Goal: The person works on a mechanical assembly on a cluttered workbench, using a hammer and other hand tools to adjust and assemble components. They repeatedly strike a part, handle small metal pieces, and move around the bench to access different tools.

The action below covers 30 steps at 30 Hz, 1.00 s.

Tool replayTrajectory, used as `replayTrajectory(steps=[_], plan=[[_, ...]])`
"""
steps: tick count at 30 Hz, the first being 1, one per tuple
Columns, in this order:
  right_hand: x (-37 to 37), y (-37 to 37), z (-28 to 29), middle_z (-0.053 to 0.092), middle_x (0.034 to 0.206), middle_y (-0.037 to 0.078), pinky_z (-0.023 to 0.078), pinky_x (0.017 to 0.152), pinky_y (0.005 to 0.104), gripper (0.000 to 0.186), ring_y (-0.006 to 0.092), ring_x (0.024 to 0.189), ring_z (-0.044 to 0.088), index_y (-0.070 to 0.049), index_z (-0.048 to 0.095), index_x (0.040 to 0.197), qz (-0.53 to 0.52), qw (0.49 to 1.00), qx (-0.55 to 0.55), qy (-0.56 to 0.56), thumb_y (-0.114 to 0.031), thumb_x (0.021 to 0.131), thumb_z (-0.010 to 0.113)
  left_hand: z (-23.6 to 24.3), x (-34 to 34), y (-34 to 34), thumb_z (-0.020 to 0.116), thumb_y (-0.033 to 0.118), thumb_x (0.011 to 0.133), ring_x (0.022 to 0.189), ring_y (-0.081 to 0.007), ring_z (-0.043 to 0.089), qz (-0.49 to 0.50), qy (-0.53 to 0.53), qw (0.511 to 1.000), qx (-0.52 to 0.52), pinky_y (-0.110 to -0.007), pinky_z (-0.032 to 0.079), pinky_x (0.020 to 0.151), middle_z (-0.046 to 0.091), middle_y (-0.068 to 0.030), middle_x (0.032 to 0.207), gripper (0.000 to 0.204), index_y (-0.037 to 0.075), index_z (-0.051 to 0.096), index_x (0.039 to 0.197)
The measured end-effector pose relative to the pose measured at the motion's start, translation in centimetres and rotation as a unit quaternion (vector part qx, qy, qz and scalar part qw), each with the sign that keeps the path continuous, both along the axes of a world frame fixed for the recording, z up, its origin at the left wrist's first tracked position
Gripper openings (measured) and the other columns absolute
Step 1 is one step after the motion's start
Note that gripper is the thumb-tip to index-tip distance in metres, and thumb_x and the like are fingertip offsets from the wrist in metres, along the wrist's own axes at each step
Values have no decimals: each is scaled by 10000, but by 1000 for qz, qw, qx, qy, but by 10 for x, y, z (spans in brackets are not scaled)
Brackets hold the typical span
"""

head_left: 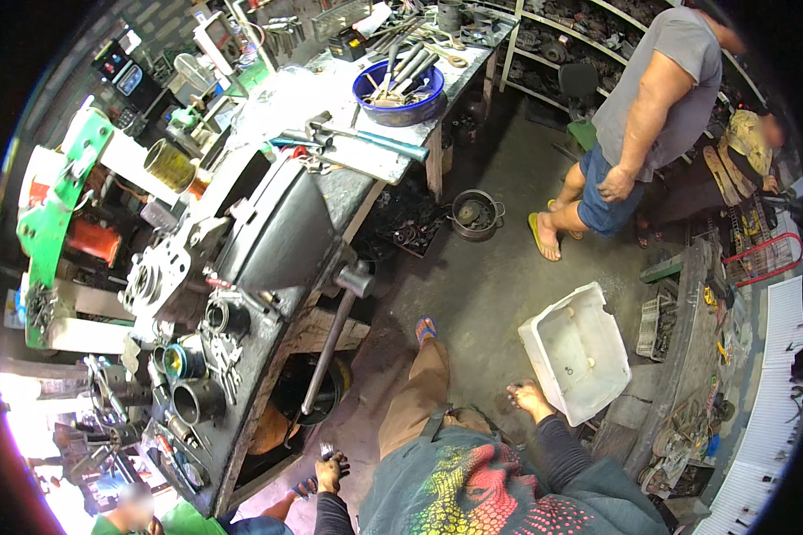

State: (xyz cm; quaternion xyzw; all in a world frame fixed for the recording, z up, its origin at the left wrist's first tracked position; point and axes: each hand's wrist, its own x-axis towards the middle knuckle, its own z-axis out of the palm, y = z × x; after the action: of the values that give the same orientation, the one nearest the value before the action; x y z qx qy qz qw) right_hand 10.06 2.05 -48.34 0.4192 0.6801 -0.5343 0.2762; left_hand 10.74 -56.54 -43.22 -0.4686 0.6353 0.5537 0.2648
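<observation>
At the lower middle, beside the workbench (227, 477), my left hand (332, 474) is closed around a small pale-tipped thing (326, 450), too small to make out. My right hand (533, 401) is held out, its darkened fingers loosely apart with nothing seen in them. It is nearest to a white plastic bin (575, 357), which has a broken rim and small dark bits inside. Whether hand and bin touch, I cannot tell.
A vise (281, 223) with a long handle (328, 348) juts from the bench. Tools fill a blue basin (400, 102). A metal pot (477, 214) stands on the floor. One person (651, 107) stands at the right; another (134, 508) is at lower left.
</observation>
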Motion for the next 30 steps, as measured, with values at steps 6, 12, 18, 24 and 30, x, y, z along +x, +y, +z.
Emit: replayTrajectory(steps=[6,12,18,24,30], plan=[[-82,38,40,678,745,45,486,509,292,187,126,592,613,-6,673,1037,-70,997,-14,34,-165,944,706,-6,-121,51,646,167,952,622,-239,665,-69,-7,996,59,-337,506,504,688,-106,842,153,30,666,1017],[-136,118,56,642,693,39,444,437,267,110,117,490,546,-25,661,994,-211,976,26,37,-128,979,624,-8,-198,99,603,180,963,646,-233,666,-90,-51,987,120,-349,523,542,712,-109,905,170,71,664,1078],[-189,171,37,652,685,40,464,450,285,125,126,509,571,-34,682,967,-157,988,16,-1,-151,943,646,16,-204,149,572,146,967,643,-214,665,-98,-37,994,33,-320,513,531,713,-93,895,192,73,657,1123],[-272,234,-40,694,709,91,507,554,368,143,225,619,662,-81,734,873,75,996,43,-9,-207,885,669,126,-239,266,660,230,938,809,-242,722,-403,-1,897,-184,-361,556,795,737,-190,940,230,54,755,1053],[-396,266,-64,665,729,50,489,561,302,157,144,629,634,-42,687,969,263,910,91,308,-193,925,681,325,-341,391,720,120,897,922,-274,670,-222,307,866,-325,-362,518,891,707,-154,1005,270,-37,698,1116]])
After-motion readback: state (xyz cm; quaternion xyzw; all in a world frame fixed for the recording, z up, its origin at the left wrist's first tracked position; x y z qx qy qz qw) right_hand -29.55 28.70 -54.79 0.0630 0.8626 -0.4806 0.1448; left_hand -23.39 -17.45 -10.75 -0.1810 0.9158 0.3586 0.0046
